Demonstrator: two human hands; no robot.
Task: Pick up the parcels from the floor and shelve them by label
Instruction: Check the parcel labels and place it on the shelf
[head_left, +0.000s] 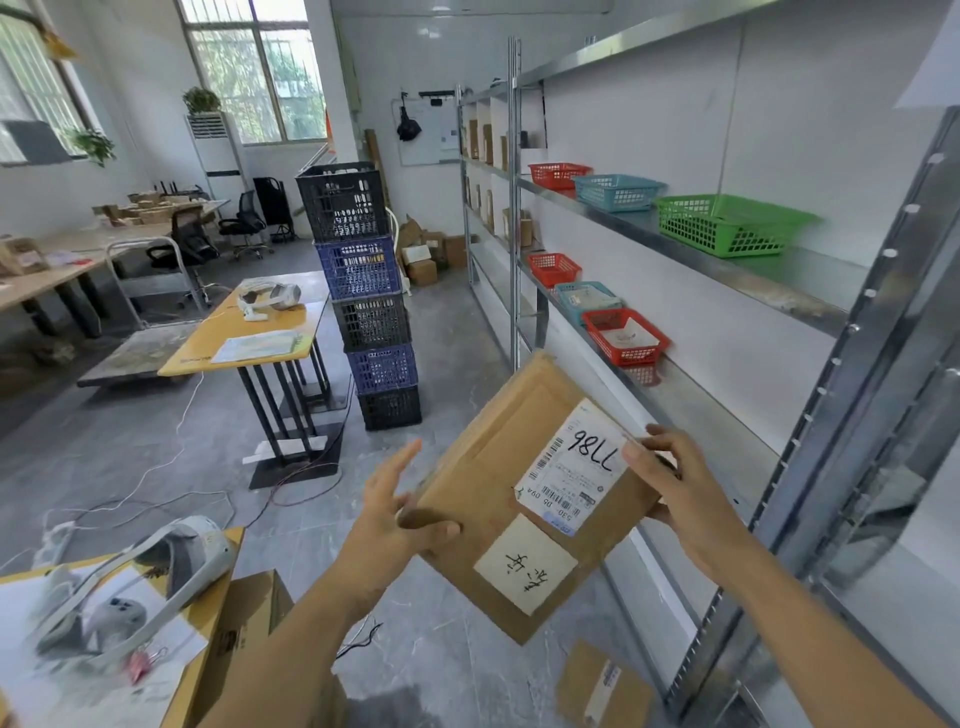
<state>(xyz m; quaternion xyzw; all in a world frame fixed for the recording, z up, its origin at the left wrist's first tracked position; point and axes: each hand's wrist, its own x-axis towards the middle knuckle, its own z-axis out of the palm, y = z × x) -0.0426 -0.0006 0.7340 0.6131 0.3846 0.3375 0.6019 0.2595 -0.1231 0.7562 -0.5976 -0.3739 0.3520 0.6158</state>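
I hold a brown cardboard parcel (498, 467) in front of me, tilted, with a white shipping label marked by hand in black and a second white sticker below it. My left hand (400, 514) supports its left edge, thumb on top and fingers spread. My right hand (675, 488) grips its right side at the label. Another brown parcel (602, 686) with a white label lies on the floor below. The metal shelf unit (691, 400) stands to the right, just beyond the held parcel.
Red (623, 338), blue (587, 299) and green (727, 223) baskets sit on the shelves. A stack of black and blue crates (369, 296) stands ahead. Yellow tables (260, 332) are to the left, cables trail on the floor, and a cardboard box (244, 629) is near my left arm.
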